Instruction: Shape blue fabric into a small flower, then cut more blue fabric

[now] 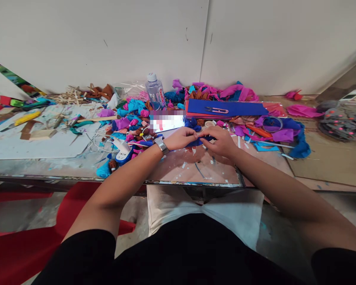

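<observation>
Close together above the front part of the table, my left hand (181, 137) and my right hand (219, 141) pinch a dark blue piece of crepe paper (199, 141) between their fingertips. The fingers partly cover it, so its full shape is hidden. A watch (161, 145) is on my left wrist. Just behind my hands lies a phone (169, 123) with a lit screen. Thread snips (216, 109) rest on a stack of blue and red sheets (240, 108) beyond my right hand.
A water bottle (155, 92) stands at the back among crumpled coloured pieces (135, 106). A blue-and-white power strip (124, 152) with cables sits left of my hands. Tape (272, 124) lies right; a yellow-handled knife (26, 118) lies far left. A red chair (68, 213) is below.
</observation>
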Motion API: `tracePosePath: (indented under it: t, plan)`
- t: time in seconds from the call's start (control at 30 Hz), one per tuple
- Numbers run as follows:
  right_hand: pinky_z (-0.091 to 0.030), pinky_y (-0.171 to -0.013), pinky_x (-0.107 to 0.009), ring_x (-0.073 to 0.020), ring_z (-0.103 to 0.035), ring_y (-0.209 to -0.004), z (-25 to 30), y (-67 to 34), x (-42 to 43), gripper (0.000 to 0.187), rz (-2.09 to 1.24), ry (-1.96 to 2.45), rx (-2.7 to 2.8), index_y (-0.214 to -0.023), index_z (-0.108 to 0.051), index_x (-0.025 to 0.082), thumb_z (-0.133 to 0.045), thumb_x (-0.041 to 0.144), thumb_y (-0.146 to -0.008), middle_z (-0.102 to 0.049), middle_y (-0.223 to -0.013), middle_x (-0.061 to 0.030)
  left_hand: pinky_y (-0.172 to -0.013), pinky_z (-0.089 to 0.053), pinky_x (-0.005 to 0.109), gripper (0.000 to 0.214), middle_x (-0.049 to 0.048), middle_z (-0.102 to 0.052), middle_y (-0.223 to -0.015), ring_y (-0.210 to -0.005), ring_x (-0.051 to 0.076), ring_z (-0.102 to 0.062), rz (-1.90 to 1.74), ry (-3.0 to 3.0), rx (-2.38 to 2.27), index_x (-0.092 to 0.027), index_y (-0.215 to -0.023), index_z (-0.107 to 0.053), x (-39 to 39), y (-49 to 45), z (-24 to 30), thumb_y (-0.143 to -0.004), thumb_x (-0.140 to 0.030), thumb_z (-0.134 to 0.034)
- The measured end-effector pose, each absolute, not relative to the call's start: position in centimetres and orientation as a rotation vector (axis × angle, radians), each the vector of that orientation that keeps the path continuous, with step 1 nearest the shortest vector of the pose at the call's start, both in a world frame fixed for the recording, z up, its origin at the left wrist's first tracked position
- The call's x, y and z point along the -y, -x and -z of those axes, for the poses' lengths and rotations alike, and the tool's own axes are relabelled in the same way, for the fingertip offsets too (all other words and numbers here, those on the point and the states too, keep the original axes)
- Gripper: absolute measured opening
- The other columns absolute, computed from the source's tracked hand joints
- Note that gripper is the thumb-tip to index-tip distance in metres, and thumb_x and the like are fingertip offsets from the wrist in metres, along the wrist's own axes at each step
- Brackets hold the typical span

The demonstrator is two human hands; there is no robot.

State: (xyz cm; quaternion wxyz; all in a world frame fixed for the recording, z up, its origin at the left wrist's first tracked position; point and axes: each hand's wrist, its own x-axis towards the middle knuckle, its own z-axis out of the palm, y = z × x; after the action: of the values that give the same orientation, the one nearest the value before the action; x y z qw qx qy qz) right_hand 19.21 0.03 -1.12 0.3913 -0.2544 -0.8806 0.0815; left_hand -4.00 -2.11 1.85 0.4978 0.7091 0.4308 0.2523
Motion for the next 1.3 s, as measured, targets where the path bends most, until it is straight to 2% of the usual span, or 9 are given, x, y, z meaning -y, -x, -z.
tracePosePath:
  t: [0.47, 0.73, 1.0, 1.3]
  plan:
    - [-0.054, -0.089, -0.044, -0.027, -0.075, -0.097, 0.87, -19.22, 0.16, 0.015, -0.208, 0.646, 2.246, -0.105, -0.079, 0.026, -0.067, 0.033, -0.098, -0.084, -0.103, -0.0053, -0.053, -0.049, 0.021, 0.041, 0.0089, -0.077, -0.081, -0.058, 0.013, -0.07, -0.63, -1.725, -1.066, -0.01, -0.097, -0.076, 2.29, 3.98, -1.84, -0.1, -0.049, -0.063]
    - [-0.053, -0.086, -0.043, -0.0263, -0.073, -0.093, 0.86, -19.23, 0.07, 0.015, -0.198, 0.649, 2.246, -0.102, -0.079, 0.026, -0.067, 0.035, -0.098, -0.082, -0.099, -0.0053, -0.055, -0.049, 0.019, 0.037, 0.0085, -0.077, -0.079, -0.061, 0.013, -0.073, -0.623, -1.784, -1.065, -0.01, -0.093, -0.075, 2.17, 4.09, -1.79, -0.101, -0.045, -0.063]
    - [-0.052, -0.089, -0.045, -0.0278, -0.073, -0.096, 1.24, -19.19, -0.1, 0.016, -0.228, 0.7, 2.256, -0.103, -0.077, 0.025, -0.067, 0.036, -0.098, -0.082, -0.102, -0.0063, -0.056, -0.05, 0.019, 0.036, 0.0058, -0.075, -0.075, -0.061, 0.013, -0.073, -0.637, -1.891, -1.067, -0.011, -0.092, -0.074, 1.99, 4.13, -1.53, -0.102, -0.043, -0.062]
    - [-0.052, -0.091, -0.045, -0.0281, -0.073, -0.099, 1.27, -19.14, -0.27, 0.014, -0.241, 0.727, 2.259, -0.103, -0.077, 0.026, -0.067, 0.033, -0.096, -0.083, -0.103, -0.0058, -0.055, -0.043, 0.02, 0.036, 0.0017, -0.07, -0.068, -0.058, 0.011, -0.068, -0.674, -1.989, -1.138, -0.014, -0.084, -0.073, 2.23, 3.91, -1.83, -0.102, -0.042, -0.06]
